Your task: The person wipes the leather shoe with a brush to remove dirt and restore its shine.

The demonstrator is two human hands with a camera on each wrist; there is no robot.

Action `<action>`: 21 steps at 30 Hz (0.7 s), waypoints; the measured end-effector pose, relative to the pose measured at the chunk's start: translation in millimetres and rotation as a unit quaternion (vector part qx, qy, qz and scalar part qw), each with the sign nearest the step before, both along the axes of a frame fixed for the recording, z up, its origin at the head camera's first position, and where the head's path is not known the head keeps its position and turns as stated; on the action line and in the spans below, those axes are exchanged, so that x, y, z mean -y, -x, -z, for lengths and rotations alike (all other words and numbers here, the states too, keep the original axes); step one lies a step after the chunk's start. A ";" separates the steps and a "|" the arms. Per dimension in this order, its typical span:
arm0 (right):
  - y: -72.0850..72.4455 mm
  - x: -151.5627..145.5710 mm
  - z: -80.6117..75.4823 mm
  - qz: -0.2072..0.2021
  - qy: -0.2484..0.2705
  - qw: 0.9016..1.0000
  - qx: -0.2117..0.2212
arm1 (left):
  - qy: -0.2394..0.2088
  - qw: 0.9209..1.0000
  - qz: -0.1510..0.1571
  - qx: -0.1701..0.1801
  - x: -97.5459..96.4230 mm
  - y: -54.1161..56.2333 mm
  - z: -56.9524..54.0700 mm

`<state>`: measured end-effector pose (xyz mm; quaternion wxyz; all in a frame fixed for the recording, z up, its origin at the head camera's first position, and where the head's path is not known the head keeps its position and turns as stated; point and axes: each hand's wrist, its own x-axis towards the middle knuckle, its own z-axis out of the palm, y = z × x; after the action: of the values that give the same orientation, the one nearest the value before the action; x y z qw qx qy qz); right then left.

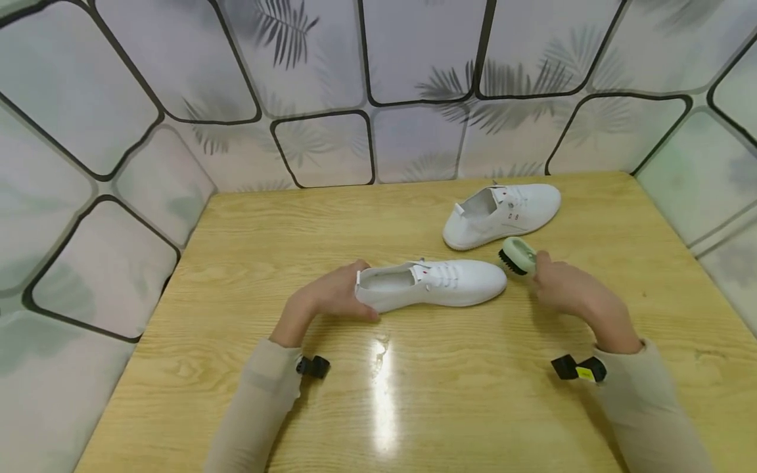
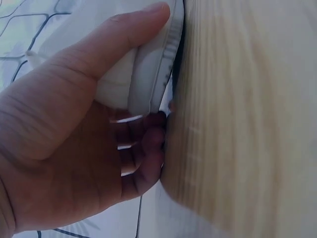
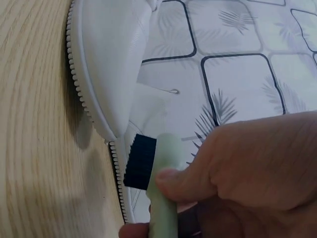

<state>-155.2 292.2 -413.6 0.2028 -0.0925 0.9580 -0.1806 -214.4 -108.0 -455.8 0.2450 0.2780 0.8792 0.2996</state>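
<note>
Holding the brush [image 1: 522,253] just off the toe [image 1: 495,282] of the near shoe [image 1: 458,284]

Looking straight at the gap now, and seeing it narrow but real: bristles [image 3: 140,161] near the toe, not touching, going by the right wrist view. Gripping the brush with the right hand [image 1: 566,289], thumb along the pale green handle [image 3: 163,215], fingers wrapped round behind it. Pointing downward with those bristles, towards the bench [image 1: 449,387], and placed at the far right corner of the toe rather than over the laces.

Over to the other end! Clamped round the heel [image 1: 368,299] with the left hand [image 1: 337,294], thumb on the near side, fingers curled in behind and low by the bench. Hard to tell from here whether resting flat at the heel or slightly raised.

Lying lengthwise from left to right, then, the near shoe: stretched between both hands, heel to the left, toe to the right. Directly left of the right hand, with the toe as the closest part. Closer to the brush at the toe, closer to the left hand everywhere round the heel. Hinging, by the look of it, on that short space between bristles and toe.

And beyond, set back and somewhat to the right: the far shoe [image 1: 535,209], upright on the bench, also toe to the right but angled away, close behind the brush and untouched by either hand.
</note>
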 end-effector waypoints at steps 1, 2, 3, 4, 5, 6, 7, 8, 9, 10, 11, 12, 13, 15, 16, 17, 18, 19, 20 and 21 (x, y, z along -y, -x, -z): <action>-0.8 -1.5 0.2 0.003 0.006 1.000 0.005 | -0.001 1.000 0.011 0.000 1.1 0.9 0.6; -1.3 -2.6 0.2 0.002 0.013 1.000 0.009 | -0.005 1.000 0.024 0.002 2.3 2.3 1.3; -1.5 -3.3 0.0 0.001 0.020 1.000 0.014 | -0.013 0.999 0.035 0.009 4.0 3.7 1.9; -1.7 -3.7 -0.2 -0.001 0.025 0.999 0.022 | -0.021 0.999 0.046 0.016 5.9 5.1 2.5; -1.8 -4.3 -0.9 -0.001 0.031 0.999 0.031 | -0.031 0.998 0.054 0.025 8.0 6.1 2.8; -2.0 -4.6 -1.8 -0.001 0.037 0.999 0.039 | -0.038 0.997 0.060 0.031 9.8 6.8 3.0; -2.1 -4.7 -2.9 -0.004 0.041 0.998 0.042 | -0.043 0.996 0.065 0.039 11.4 7.3 2.9; -2.3 -4.9 -3.8 -0.006 0.045 0.998 0.045 | -0.045 0.996 0.068 0.040 12.4 7.5 2.7; -2.4 -5.3 -4.4 -0.008 0.048 0.998 0.046 | -0.044 0.996 0.070 0.034 12.7 7.0 2.2; -2.3 -5.8 -4.6 -0.010 0.051 0.997 0.048 | -0.038 0.996 0.071 0.023 12.2 6.2 1.8; -2.3 -6.4 -4.7 -0.013 0.054 0.997 0.050 | -0.032 0.997 0.072 0.010 11.0 5.5 1.6; -2.1 -7.0 -4.4 -0.018 0.059 0.997 0.052 | -0.026 0.997 0.071 -0.002 9.1 4.9 1.3; -1.7 -7.7 -3.6 -0.022 0.067 0.996 0.053 | -0.021 0.997 0.070 -0.012 7.0 4.4 1.2; -0.7 -9.5 -1.9 -0.029 0.087 0.994 0.053 | -0.016 0.998 0.062 -0.026 4.0 3.7 0.6; -0.2 -10.6 -0.8 -0.033 0.098 0.993 0.052 | -0.016 0.998 0.056 -0.024 3.0 3.4 0.0; 0.3 -11.7 0.3 -0.036 0.107 0.992 0.050 | -0.020 0.998 0.049 -0.022 2.5 3.4 -0.7; 0.9 -12.9 1.5 -0.039 0.118 0.991 0.046 | -0.025 0.999 0.043 -0.017 2.5 3.2 -1.4; 1.6 -13.8 2.5 -0.041 0.128 0.990 0.042 | -0.031 0.999 0.036 -0.013 2.6 3.2 -1.8; 2.2 -14.6 3.6 -0.042 0.139 0.989 0.040 | -0.037 0.999 0.030 -0.010 2.8 3.3 -2.1; 3.1 -15.1 4.8 -0.041 0.152 0.987 0.042 | -0.043 0.999 0.025 -0.006 3.0 3.2 -2.3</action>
<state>-158.3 307.2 -418.4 0.2332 -0.1535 0.9055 -0.3197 -217.6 -111.0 -453.5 0.2345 0.3120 0.8600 0.3288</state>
